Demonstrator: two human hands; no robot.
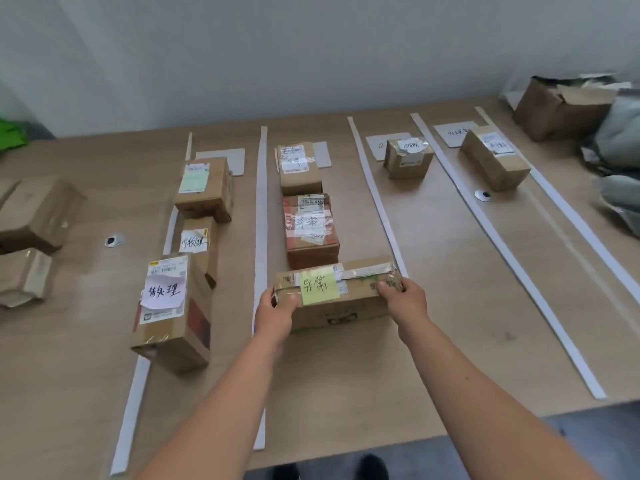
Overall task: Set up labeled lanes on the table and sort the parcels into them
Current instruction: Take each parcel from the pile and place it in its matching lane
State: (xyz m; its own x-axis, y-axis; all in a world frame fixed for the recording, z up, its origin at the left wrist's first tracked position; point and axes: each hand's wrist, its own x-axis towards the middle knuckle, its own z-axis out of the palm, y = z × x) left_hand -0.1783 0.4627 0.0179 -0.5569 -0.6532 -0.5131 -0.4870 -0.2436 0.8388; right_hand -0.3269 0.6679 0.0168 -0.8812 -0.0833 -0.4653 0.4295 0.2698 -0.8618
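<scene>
1. A long brown cardboard parcel (337,292) with a yellow-green handwritten sticky note (319,287) on top lies crosswise at the near end of the second lane of the light wooden table (450,271).
2. The left hand (277,311) clasps the parcel's left end, thumb on top and fingers wrapped round the side.
3. The right hand (403,299) clasps the right end the same way; both hands are closed on the box.
4. Whether the parcel rests on the table or is just above it cannot be told.
5. Just behind it in the same lane sit a reddish taped carton (310,230) and, farther back, a plain brown carton (299,168).
6. White paper strips (261,209) divide the table into lanes.
7. The lane to the left holds three brown boxes in a row, the nearest one (173,310) bearing a white handwritten slip.
8. The two lanes on the right each hold one small brown box (408,159) (495,161) near the far end.
9. Unsorted cartons (38,213) sit at the table's left edge.
</scene>
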